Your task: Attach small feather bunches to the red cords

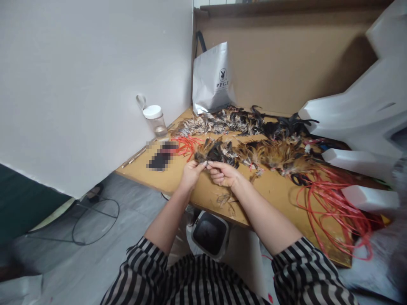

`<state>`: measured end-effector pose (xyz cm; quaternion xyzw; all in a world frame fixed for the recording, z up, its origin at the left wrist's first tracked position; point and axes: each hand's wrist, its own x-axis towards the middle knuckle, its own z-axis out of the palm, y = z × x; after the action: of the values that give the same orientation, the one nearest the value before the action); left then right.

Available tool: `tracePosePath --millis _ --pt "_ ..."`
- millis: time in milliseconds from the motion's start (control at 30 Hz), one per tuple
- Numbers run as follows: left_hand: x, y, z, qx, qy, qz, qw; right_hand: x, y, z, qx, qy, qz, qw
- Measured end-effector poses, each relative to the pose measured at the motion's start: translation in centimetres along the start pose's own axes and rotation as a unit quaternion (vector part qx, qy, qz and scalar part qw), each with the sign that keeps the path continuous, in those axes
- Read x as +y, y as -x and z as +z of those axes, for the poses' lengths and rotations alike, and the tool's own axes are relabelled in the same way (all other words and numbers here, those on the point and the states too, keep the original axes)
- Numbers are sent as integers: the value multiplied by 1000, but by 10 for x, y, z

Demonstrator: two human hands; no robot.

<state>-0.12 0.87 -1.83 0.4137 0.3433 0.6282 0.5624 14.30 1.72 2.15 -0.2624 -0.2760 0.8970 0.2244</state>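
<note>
My left hand (191, 173) is closed in a pinch near the front edge of the wooden table (184, 180), at the base of a small brown and black feather bunch (203, 153). Fingertips of my right hand (221, 173) meet those of the left, also pinched, with the other fingers curled. What lies between the fingertips is too small to make out. Brown feather bunches (276, 154) lie in a row to the right, and speckled and black feathers (222, 120) form another row behind. Red strands (186, 145) spread to the left of my hands.
A lidded jar (156, 120) stands at the left by thin sticks (136, 156). The silver bag (212, 80) is at the back corner. Tangled red cord (333, 207) hangs over the right edge, near white foam pieces (370, 198). A bin (210, 233) sits below the front edge.
</note>
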Motion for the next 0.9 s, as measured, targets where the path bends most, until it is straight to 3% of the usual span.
tracePosePath --millis 300,600,767,900 --pt "1 0 2 -3 26 8 1000 6 -6 3 69 46 -93 992" --pt "7 1 5 32 11 -8 999 7 -7 3 79 31 -127 988" --pt "15 2 8 46 64 -55 995 8 -8 6 159 43 -189 968" --pt "17 2 7 35 78 -75 994 10 -11 9 226 108 -254 934"
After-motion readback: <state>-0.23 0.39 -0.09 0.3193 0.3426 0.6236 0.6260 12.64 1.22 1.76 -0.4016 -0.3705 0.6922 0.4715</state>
